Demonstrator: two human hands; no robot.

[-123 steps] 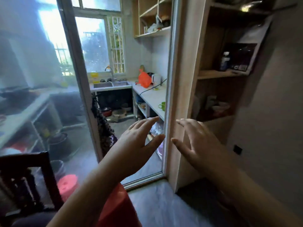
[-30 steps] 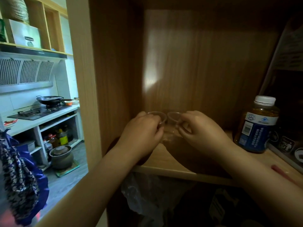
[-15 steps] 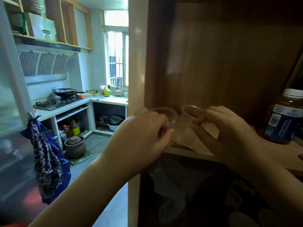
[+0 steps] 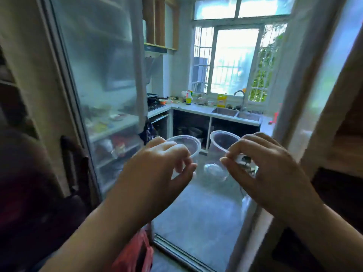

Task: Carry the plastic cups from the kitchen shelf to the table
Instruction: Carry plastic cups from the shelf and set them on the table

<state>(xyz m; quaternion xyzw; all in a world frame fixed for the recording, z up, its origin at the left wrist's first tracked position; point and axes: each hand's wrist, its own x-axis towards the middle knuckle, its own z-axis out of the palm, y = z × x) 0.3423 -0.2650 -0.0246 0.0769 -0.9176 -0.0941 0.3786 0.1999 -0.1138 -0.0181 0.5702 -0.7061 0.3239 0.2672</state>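
I hold two clear plastic cups in the air in front of me, one in each hand. My left hand [image 4: 157, 169] grips the left cup [image 4: 188, 143] by its side, and most of that cup is hidden behind my fingers. My right hand [image 4: 265, 167] pinches the rim of the right cup [image 4: 220, 154], which hangs tilted with its base showing. The cups are close together but apart. The wooden shelf [image 4: 345, 146] is at the right edge of view. No table is in sight.
Ahead is a sliding glass door frame [image 4: 284, 99] opening onto a kitchen with a sink [image 4: 235, 111], counter and window. A frosted glass panel [image 4: 102, 91] stands to the left. A dark chair [image 4: 74, 165] sits at lower left, and something red [image 4: 135, 252] lies below my arms.
Both cups have been lifted off the shelf and carried away from it. My view has swung left, from the shelf interior to the kitchen doorway.
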